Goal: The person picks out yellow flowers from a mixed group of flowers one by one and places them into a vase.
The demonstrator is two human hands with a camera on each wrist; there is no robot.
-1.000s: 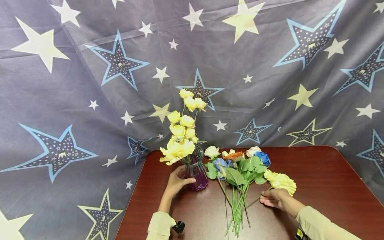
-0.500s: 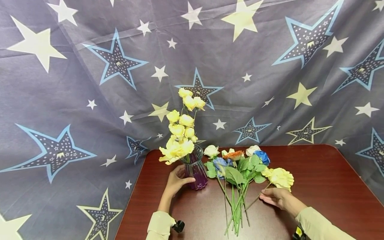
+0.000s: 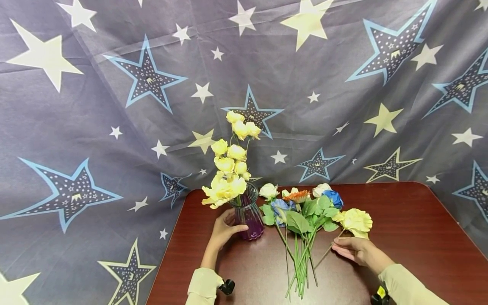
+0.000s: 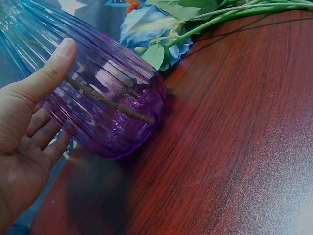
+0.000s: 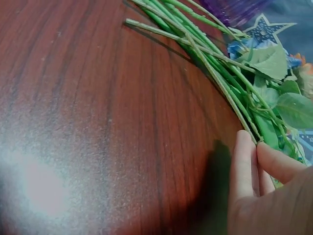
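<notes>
My left hand [image 3: 225, 232] grips the ribbed glass vase [image 3: 251, 226], purple at its base and bluish higher up, with thumb in front and fingers behind. Tall yellow flowers [image 3: 225, 165] stand in it, and a stem shows through the glass in the left wrist view. On the right, my right hand [image 3: 358, 250] pinches the stem of a large yellow flower [image 3: 357, 222] between thumb and fingers. That stem crosses toward the pile of green stems [image 5: 210, 58] in the right wrist view. The yellow bloom itself is out of that view.
Between my hands lies a bunch of artificial flowers: a blue rose [image 3: 333, 199], a pale blue bloom [image 3: 280, 211], an orange flower [image 3: 297, 197] and white ones. Their stems point toward me on the dark red wooden table [image 3: 419, 237]. A star-patterned cloth [image 3: 289, 80] hangs behind.
The yellow flower in my right hand has shifted slightly left, its bloom tilting a little. My left hand and the vase stay where they were; the head view has shifted slightly.
</notes>
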